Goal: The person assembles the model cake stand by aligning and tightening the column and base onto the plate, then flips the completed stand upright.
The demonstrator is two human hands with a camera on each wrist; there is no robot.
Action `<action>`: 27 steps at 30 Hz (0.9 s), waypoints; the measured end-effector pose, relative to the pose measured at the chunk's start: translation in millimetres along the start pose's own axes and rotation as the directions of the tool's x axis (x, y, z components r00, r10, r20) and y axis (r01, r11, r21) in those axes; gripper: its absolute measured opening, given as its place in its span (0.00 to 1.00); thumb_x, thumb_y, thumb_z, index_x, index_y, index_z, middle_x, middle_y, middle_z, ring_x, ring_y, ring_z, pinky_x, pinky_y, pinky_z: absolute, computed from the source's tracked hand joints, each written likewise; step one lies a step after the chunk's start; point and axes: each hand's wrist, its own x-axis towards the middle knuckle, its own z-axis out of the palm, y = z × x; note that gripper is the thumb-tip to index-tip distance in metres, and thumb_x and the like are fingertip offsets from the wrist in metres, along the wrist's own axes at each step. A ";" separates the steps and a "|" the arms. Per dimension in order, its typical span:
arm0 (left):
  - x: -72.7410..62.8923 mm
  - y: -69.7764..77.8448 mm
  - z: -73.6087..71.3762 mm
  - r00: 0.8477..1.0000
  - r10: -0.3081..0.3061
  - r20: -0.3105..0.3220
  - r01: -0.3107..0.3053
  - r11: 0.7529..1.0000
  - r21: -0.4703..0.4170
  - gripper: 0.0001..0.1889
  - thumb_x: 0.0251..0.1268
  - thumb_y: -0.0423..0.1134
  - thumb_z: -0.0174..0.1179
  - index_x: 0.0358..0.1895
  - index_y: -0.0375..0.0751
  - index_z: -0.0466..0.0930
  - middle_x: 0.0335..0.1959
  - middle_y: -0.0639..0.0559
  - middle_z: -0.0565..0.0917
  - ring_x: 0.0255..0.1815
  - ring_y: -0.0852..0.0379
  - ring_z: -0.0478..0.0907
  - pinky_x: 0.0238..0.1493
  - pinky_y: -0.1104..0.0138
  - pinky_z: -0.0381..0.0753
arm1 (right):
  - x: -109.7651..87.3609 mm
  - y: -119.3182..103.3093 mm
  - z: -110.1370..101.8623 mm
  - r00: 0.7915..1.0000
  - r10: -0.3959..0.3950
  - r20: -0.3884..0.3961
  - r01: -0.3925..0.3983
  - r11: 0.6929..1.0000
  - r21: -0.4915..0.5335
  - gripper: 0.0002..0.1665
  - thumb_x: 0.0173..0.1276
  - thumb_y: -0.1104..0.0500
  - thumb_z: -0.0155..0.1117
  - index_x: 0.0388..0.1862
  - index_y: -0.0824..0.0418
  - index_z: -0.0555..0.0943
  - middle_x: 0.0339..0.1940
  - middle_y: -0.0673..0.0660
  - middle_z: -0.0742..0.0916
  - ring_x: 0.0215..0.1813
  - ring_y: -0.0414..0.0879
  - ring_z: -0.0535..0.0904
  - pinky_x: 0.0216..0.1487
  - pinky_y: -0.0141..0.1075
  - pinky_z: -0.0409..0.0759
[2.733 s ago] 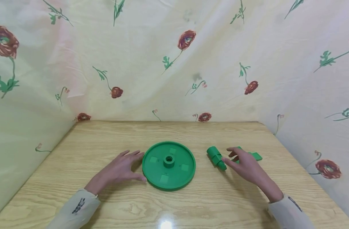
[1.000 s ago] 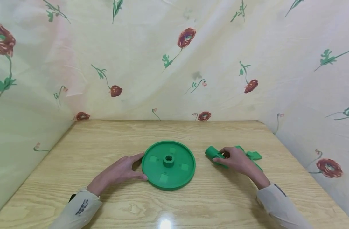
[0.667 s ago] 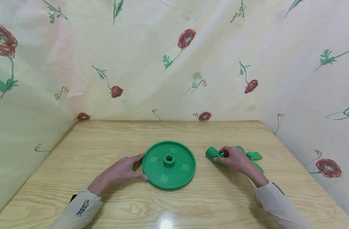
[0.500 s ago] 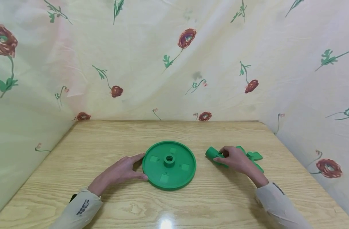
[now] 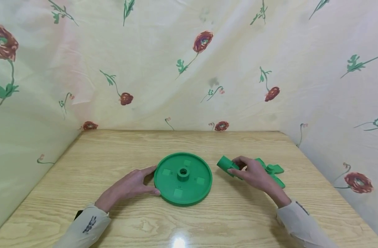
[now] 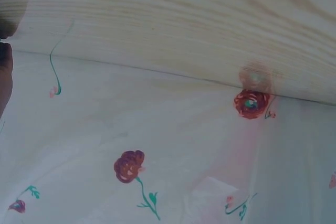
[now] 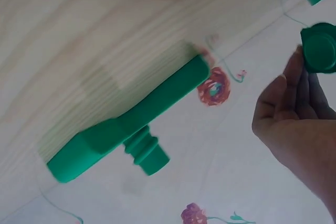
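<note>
My right hand pinches a green plastic cylinder between thumb and fingers, tilted just over the table; its narrower ribbed end is hidden by the hand. In the right wrist view the round end of the cylinder shows beyond the fingertips. A round green tray-like disc with a raised rim and a hollow centre post lies flat mid-table. Against its left rim my left hand rests with thumb and fingers spread and fairly straight. The left wrist view shows only fingertips at its edge.
To the right of my right hand lies a green flat-armed, propeller-like piece; the right wrist view shows a ribbed stub standing on it. The wooden table is bounded by flowered cloth at the back and both sides.
My right hand came down on the green cylinder, gripped it, and has now raised it slightly and shifted it left. My left hand settled against the disc's rim and stays there.
</note>
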 end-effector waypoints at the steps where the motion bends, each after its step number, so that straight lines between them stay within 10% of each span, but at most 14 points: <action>1: 0.2 -0.4 0.3 1.000 0.000 -0.001 0.000 1.000 0.002 0.55 0.55 0.64 0.74 0.77 0.29 0.64 0.74 0.36 0.71 0.75 0.39 0.67 0.71 0.45 0.69 | 0.1 -1.1 1.3 1.000 -0.014 -0.016 0.015 1.000 0.014 0.19 0.73 0.55 0.71 0.54 0.67 0.83 0.40 0.52 0.86 0.42 0.47 0.81 0.39 0.38 0.81; 27: 0.4 0.3 -0.4 1.000 -0.005 -0.001 0.005 1.000 -0.019 0.54 0.55 0.62 0.75 0.77 0.29 0.64 0.74 0.36 0.71 0.75 0.39 0.66 0.72 0.44 0.67 | 31.1 -53.9 49.0 0.993 -0.087 -0.080 0.109 0.931 0.349 0.19 0.77 0.58 0.66 0.61 0.65 0.82 0.48 0.57 0.86 0.48 0.51 0.79 0.44 0.37 0.77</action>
